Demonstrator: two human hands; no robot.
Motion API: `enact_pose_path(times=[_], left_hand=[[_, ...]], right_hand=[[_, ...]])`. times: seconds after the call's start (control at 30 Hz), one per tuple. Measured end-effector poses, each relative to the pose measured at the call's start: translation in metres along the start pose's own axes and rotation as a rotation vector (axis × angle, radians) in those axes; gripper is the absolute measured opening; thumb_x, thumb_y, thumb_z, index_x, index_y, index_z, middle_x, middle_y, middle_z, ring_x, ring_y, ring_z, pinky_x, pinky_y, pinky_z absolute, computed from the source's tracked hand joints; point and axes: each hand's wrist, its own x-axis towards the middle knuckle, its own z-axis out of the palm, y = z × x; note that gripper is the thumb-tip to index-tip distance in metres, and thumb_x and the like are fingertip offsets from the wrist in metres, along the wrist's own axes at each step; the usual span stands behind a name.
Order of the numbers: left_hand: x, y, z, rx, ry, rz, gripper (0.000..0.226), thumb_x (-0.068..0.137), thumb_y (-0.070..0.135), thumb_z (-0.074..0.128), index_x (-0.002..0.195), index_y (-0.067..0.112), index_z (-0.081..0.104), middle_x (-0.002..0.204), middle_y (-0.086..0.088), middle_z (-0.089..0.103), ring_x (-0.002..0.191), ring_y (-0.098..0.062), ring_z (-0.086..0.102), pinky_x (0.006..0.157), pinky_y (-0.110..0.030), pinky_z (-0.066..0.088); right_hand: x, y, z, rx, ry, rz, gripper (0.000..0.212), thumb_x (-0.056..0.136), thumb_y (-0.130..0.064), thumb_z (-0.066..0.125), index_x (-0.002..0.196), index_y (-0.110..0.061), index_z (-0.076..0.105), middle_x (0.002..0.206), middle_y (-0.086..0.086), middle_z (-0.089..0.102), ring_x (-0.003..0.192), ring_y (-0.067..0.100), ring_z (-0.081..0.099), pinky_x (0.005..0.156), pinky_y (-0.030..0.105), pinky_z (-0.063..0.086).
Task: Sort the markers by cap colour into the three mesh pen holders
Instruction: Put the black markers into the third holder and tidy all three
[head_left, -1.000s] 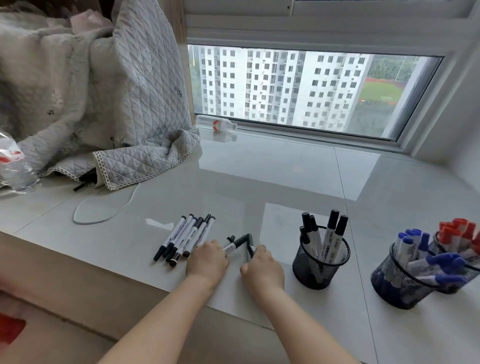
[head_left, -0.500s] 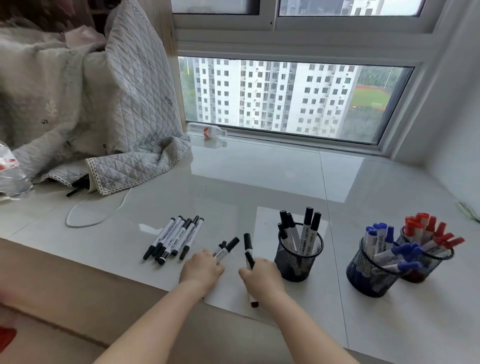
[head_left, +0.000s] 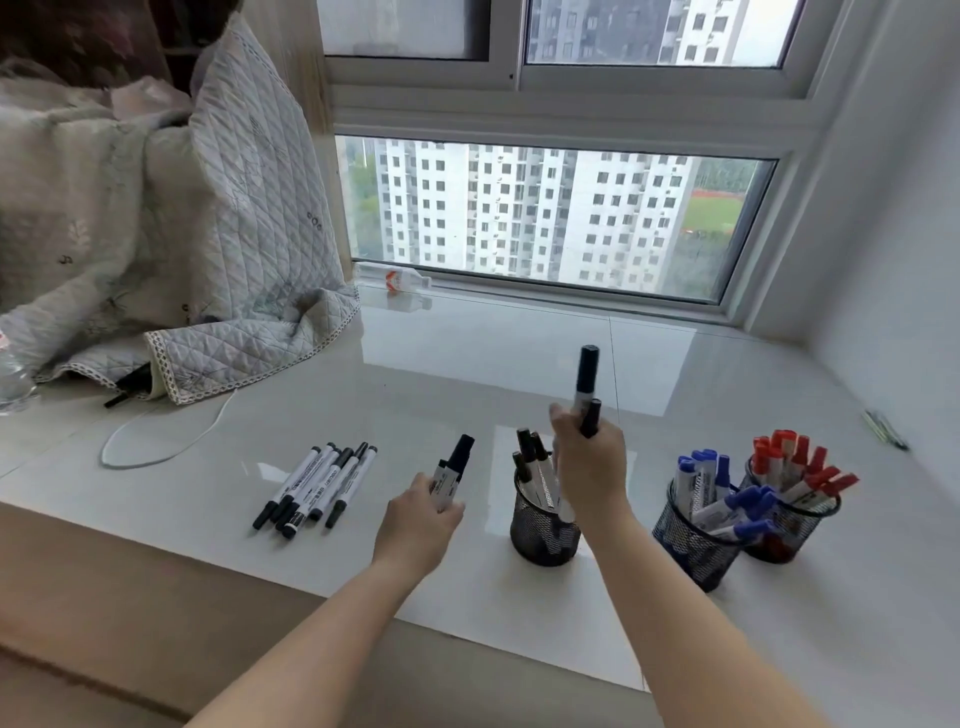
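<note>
Right hand (head_left: 589, 467) grips black-capped markers (head_left: 587, 382) above the black-marker holder (head_left: 543, 535).

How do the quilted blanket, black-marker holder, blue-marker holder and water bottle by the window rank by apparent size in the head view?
1. quilted blanket
2. blue-marker holder and black-marker holder: alike, unranked
3. water bottle, though farthest away

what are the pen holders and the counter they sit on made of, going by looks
Pen holders: likely black-coated metal mesh. The black-cap holder, blue-cap holder and red-cap holder show a fine see-through grid with a solid rim, matte.

Counter: probably polished stone or glazed tile, pale and glossy. It mirrors the window, and thin seam lines cross it.
</note>
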Motion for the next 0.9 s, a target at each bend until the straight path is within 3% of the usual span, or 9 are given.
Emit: enact_pose_path(times=[0.1, 0.2, 0.27, 0.4, 0.53, 0.6, 0.73, 0.8, 0.9], left_hand=[[-0.002, 0.014, 0.003, -0.117, 0.053, 0.027, 0.017, 0.086, 0.036, 0.057, 0.083, 0.022, 0.048, 0.074, 0.005, 0.058, 0.074, -0.02, 0.063, 0.053, -0.028, 0.043], [-0.004, 0.028, 0.008, -0.22, 0.089, 0.05, 0.022, 0.085, 0.038, 0.059, 0.074, 0.025, 0.046, 0.069, 0.006, 0.057, 0.059, -0.006, 0.062, 0.045, -0.02, 0.038], [-0.004, 0.038, 0.01, -0.279, 0.115, 0.066, 0.024, 0.085, 0.036, 0.06, 0.071, 0.023, 0.046, 0.066, 0.005, 0.057, 0.047, 0.002, 0.057, 0.042, -0.011, 0.036], [-0.003, 0.062, 0.014, -0.425, 0.174, 0.084, 0.022, 0.085, 0.034, 0.061, 0.072, 0.022, 0.047, 0.064, 0.004, 0.057, 0.044, 0.004, 0.054, 0.042, -0.007, 0.036], [-0.002, 0.084, 0.02, -0.621, 0.192, 0.076, 0.02, 0.085, 0.032, 0.061, 0.073, 0.02, 0.05, 0.056, 0.009, 0.054, 0.047, -0.003, 0.053, 0.055, -0.02, 0.046], [0.001, 0.095, 0.024, -0.711, 0.199, 0.064, 0.018, 0.086, 0.03, 0.061, 0.077, 0.017, 0.052, 0.056, 0.008, 0.053, 0.047, -0.003, 0.052, 0.05, -0.016, 0.045], [0.003, 0.108, 0.037, -0.789, 0.255, 0.052, 0.019, 0.089, 0.031, 0.058, 0.078, 0.019, 0.049, 0.061, 0.005, 0.053, 0.052, -0.006, 0.051, 0.053, -0.017, 0.042], [0.001, 0.111, 0.045, -0.818, 0.298, 0.041, 0.019, 0.089, 0.032, 0.056, 0.078, 0.019, 0.048, 0.065, 0.004, 0.052, 0.058, -0.011, 0.05, 0.058, -0.023, 0.04], [0.0, 0.117, 0.049, -0.948, 0.373, 0.036, 0.022, 0.09, 0.031, 0.055, 0.077, 0.015, 0.047, 0.06, 0.004, 0.052, 0.051, -0.007, 0.051, 0.052, -0.019, 0.043]], right_hand=[[0.013, -0.004, -0.019, 0.222, 0.093, -0.019, 0.038, 0.092, -0.015, 0.051, 0.056, -0.016, 0.038, 0.037, -0.008, 0.037, 0.034, 0.01, 0.034, 0.038, 0.022, 0.03], [0.022, -0.001, -0.027, 0.297, 0.156, -0.035, 0.035, 0.094, -0.018, 0.049, 0.06, -0.014, 0.041, 0.037, -0.006, 0.042, 0.037, 0.01, 0.043, 0.044, 0.02, 0.043], [0.023, 0.008, -0.027, 0.231, 0.189, -0.036, 0.033, 0.094, -0.02, 0.049, 0.062, -0.012, 0.047, 0.04, -0.006, 0.049, 0.042, 0.009, 0.051, 0.053, 0.019, 0.048], [0.016, 0.036, -0.022, 0.087, 0.181, 0.023, 0.035, 0.093, -0.03, 0.051, 0.071, -0.004, 0.06, 0.06, -0.001, 0.061, 0.058, 0.003, 0.059, 0.063, 0.021, 0.041], [0.003, 0.062, -0.019, -0.126, 0.125, 0.019, 0.03, 0.091, -0.031, 0.053, 0.063, -0.024, 0.047, 0.078, 0.001, 0.049, 0.082, 0.026, 0.052, 0.074, 0.039, 0.043], [0.0, 0.071, -0.019, -0.35, 0.104, -0.005, 0.031, 0.091, -0.03, 0.053, 0.061, -0.029, 0.044, 0.088, -0.003, 0.046, 0.095, 0.022, 0.043, 0.08, 0.033, 0.038], [0.002, 0.079, -0.02, -0.46, 0.076, 0.034, 0.025, 0.088, -0.026, 0.056, 0.063, -0.025, 0.052, 0.097, -0.005, 0.044, 0.096, 0.014, 0.036, 0.08, 0.023, 0.029], [0.003, 0.08, -0.021, -0.418, 0.049, 0.058, 0.018, 0.085, -0.023, 0.057, 0.068, -0.017, 0.056, 0.097, -0.005, 0.046, 0.095, 0.016, 0.045, 0.077, 0.026, 0.034], [0.004, 0.075, -0.026, -0.312, 0.057, 0.033, 0.012, 0.084, -0.024, 0.06, 0.075, -0.016, 0.055, 0.091, -0.004, 0.049, 0.081, 0.019, 0.054, 0.066, 0.028, 0.042]])
